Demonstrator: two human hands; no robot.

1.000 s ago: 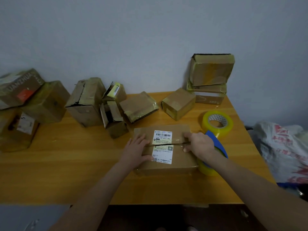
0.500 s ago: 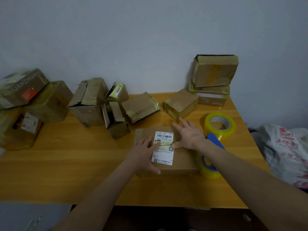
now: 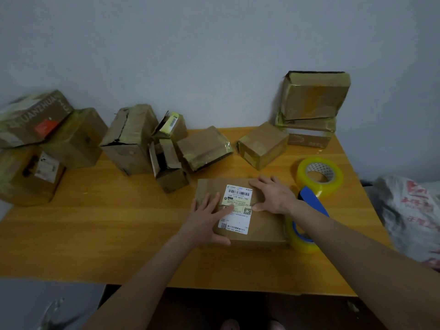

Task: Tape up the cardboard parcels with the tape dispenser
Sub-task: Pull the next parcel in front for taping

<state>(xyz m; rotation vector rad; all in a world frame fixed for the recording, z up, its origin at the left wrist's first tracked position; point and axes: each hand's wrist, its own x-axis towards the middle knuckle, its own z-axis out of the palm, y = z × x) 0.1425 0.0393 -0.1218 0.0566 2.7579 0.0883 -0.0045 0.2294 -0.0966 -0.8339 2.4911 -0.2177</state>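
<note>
Parcel point(image 3: 262, 225), apparently light and stiff cardboard, best steadied on its flat top, where left hand point(image 3: 209, 216) and right hand point(image 3: 273, 198) press with fingers outstretched, grasping nothing.

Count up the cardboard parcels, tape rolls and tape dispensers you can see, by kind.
Cardboard parcels: 11
Yellow tape rolls: 2, one loaded on the dispenser
Tape dispenser: 1
Total: 14

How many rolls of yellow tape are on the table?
2. A loose roll lies at far right; a second roll sits in the blue dispenser beside the labelled parcel, partly hidden.
</note>
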